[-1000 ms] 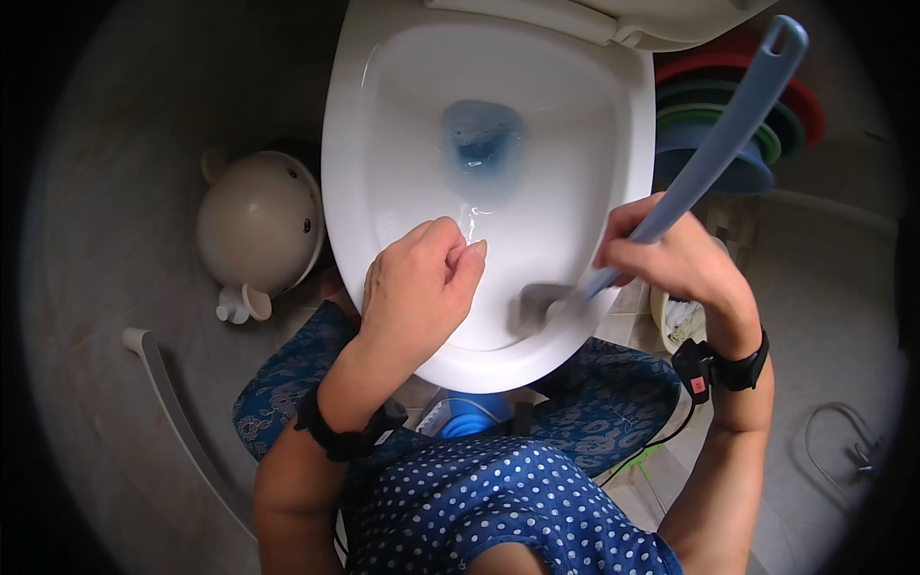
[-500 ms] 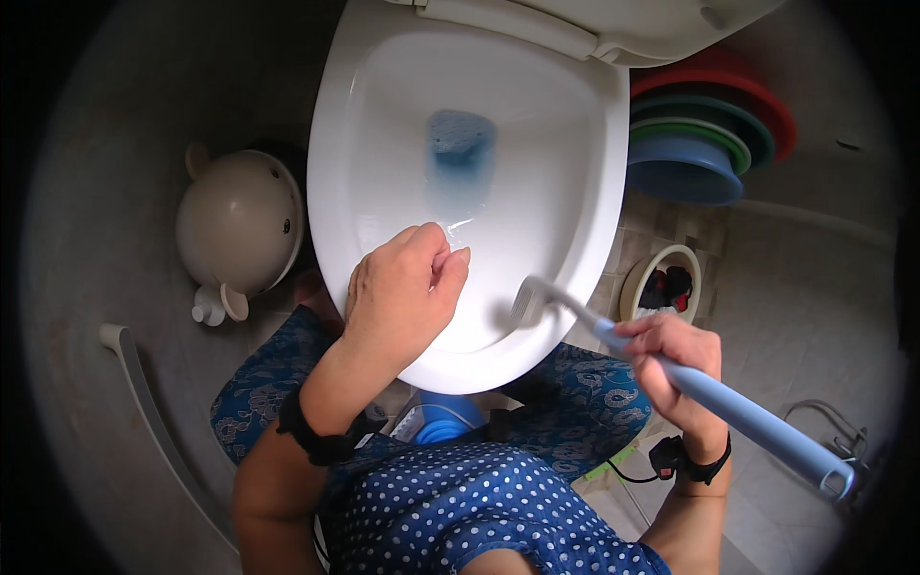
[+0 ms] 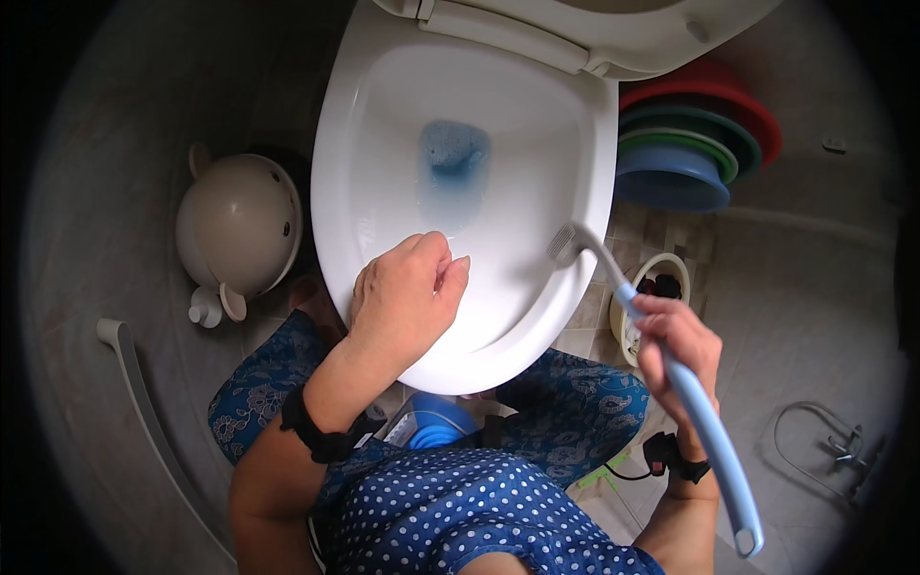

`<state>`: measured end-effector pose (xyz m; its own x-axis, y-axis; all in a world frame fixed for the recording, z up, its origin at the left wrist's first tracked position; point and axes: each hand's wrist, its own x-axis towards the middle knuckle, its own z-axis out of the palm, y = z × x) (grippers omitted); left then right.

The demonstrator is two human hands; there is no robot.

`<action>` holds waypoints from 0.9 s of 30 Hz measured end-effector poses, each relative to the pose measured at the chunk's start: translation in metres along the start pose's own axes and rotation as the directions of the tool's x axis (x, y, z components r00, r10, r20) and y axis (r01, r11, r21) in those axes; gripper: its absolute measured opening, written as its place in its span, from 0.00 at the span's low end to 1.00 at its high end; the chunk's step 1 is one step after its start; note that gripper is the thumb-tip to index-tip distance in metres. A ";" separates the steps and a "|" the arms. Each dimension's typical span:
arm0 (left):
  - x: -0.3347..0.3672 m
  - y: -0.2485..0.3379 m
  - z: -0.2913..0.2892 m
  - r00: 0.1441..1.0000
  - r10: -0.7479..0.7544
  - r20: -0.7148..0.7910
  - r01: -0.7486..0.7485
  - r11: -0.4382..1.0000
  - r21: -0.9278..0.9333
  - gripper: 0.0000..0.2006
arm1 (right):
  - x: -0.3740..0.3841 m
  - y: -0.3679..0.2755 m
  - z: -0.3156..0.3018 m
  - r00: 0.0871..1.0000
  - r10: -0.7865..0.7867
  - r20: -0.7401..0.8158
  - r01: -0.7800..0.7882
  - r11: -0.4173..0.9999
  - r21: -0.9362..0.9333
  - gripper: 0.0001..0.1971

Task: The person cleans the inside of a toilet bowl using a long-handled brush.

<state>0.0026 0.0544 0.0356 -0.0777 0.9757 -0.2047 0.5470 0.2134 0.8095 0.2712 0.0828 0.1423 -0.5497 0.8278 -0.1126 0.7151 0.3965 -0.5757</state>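
A white toilet bowl (image 3: 383,125) fills the middle, with blue water (image 3: 454,158) at its bottom. My right hand (image 3: 678,350) is wrapped round the pale blue handle of a toilet brush (image 3: 712,431). The brush's grey bristled head lies against the inside of the bowl's right rim, and the handle's end points down toward me. Over the front left part of the bowl hangs my left hand (image 3: 407,287), fingers curled in and back upward. Whatever it may hold is hidden beneath the fingers.
The raised seat and lid (image 3: 661,38) stand at the back. Nested basins (image 3: 676,177) lean to the right, above a small oval basin (image 3: 618,321) with dark cloths. A beige, round animal-shaped container (image 3: 235,225) is at the left. A grab bar (image 3: 144,412) curves along the left wall.
The brush head has moved from the bowl's front right up along the right rim. The handle's end has swung down and inward. My left hand stays nearly in place.
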 end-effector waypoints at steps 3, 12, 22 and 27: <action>0.000 -0.001 0.002 1.000 0.004 -0.001 -0.004 1.000 0.003 0.12 | -0.002 -0.004 0.006 0.990 -0.031 0.136 0.016 0.994 0.106 0.05; -0.002 -0.003 -0.003 1.000 0.001 -0.022 0.000 1.000 0.021 0.12 | 0.063 0.038 0.026 0.961 -0.140 -0.238 0.117 0.987 -0.106 0.06; 0.009 0.002 -0.022 0.994 -0.063 -0.088 0.060 0.998 -0.034 0.12 | 0.143 0.074 0.089 0.989 -0.019 -0.145 0.052 0.974 0.222 0.07; 0.010 0.002 -0.025 0.994 -0.074 -0.086 0.072 0.997 -0.025 0.12 | 0.152 0.073 0.103 0.997 0.027 -0.075 0.002 0.930 0.367 0.08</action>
<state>-0.0175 0.0661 0.0487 -0.1890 0.9578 -0.2164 0.5193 0.2845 0.8058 0.1954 0.1973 0.0000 -0.4962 0.8656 -0.0670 0.5051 0.2250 -0.8332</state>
